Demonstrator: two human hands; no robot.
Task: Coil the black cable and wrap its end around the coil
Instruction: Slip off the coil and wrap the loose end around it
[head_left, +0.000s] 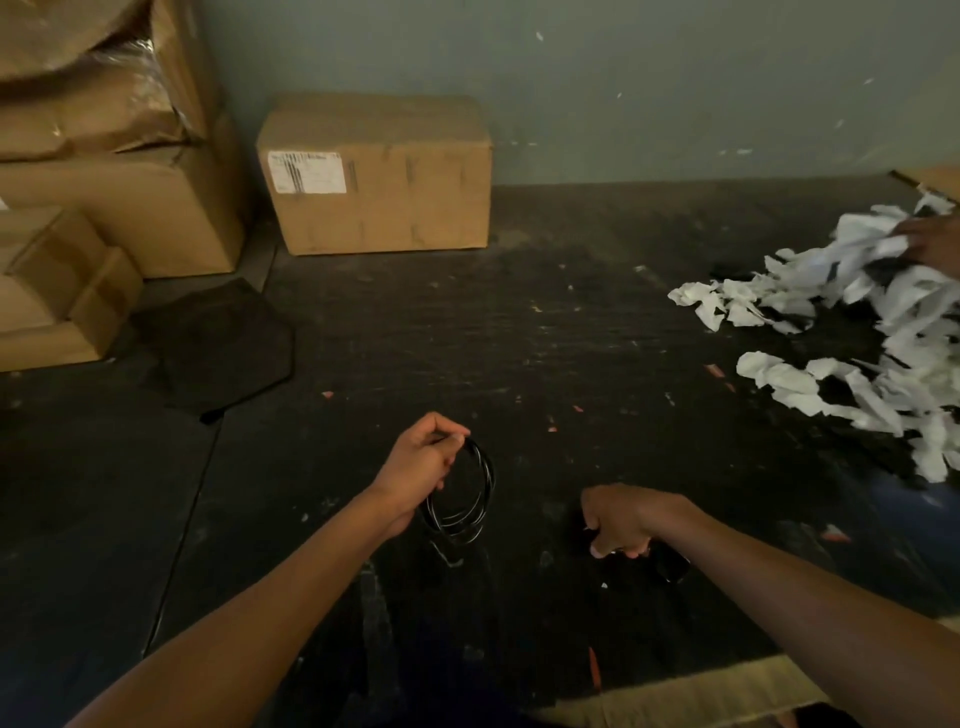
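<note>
Head view shows, nearest, the right hand (621, 522) fisted around something dark that cannot be made out against the dark counter (519, 332). Just beyond, the left hand (421, 467) pinches a thin glossy black cable (470, 499), already hanging in several loops. Wrapping its end around them seems left. A brown cardboard box (376, 174) stands farthest.
</note>
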